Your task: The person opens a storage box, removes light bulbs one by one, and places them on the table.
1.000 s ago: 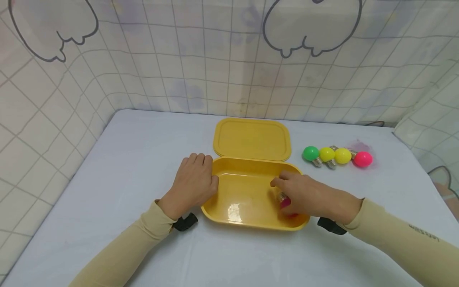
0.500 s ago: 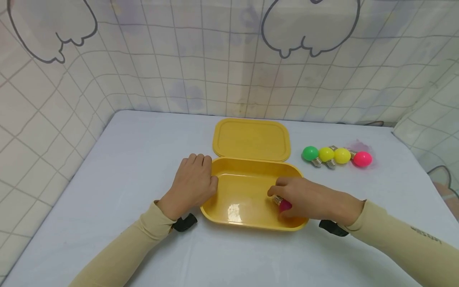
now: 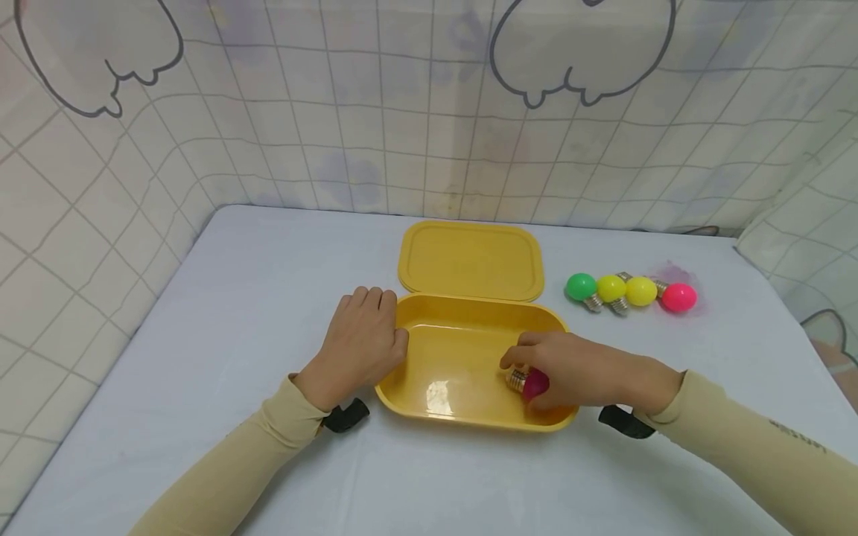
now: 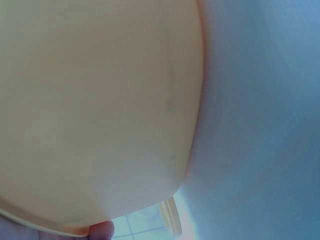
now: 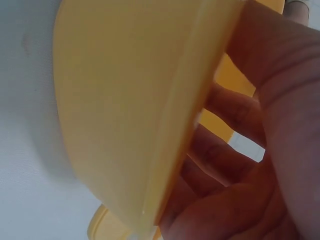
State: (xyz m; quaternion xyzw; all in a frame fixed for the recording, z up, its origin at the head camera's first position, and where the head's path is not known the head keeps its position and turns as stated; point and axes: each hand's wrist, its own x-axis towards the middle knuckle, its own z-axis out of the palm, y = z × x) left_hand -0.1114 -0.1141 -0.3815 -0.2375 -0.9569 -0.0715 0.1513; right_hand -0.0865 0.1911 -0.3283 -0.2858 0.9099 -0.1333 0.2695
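A yellow plastic box [image 3: 462, 357] stands lidless on the table. My left hand [image 3: 358, 335] grips its left rim; the left wrist view shows the box's outer wall [image 4: 95, 110] and a little of the fingers. Inside the box, at the right end, a pink light bulb [image 3: 536, 385] lies with its metal screw base to the left. My right hand [image 3: 576, 372] is over that end, loosely bent fingers above the bulb and thumb close beside it. In the right wrist view, yellow wall shows between thumb and fingers [image 5: 235, 107], and the thumb tip is hidden behind the rim.
Behind the box lies its flat yellow lid [image 3: 471, 260]. Farther right on the white table is a row of bulbs: a green one [image 3: 581, 286], two yellow ones [image 3: 611, 287] and a pink one [image 3: 678, 298]. A grid-patterned cloth [image 3: 402, 126] hangs behind the table.
My right hand has shifted slightly left and lower inside the box. Its pink bulb has tipped down, with the screw base swinging leftward and more of it showing. My left hand stays put.
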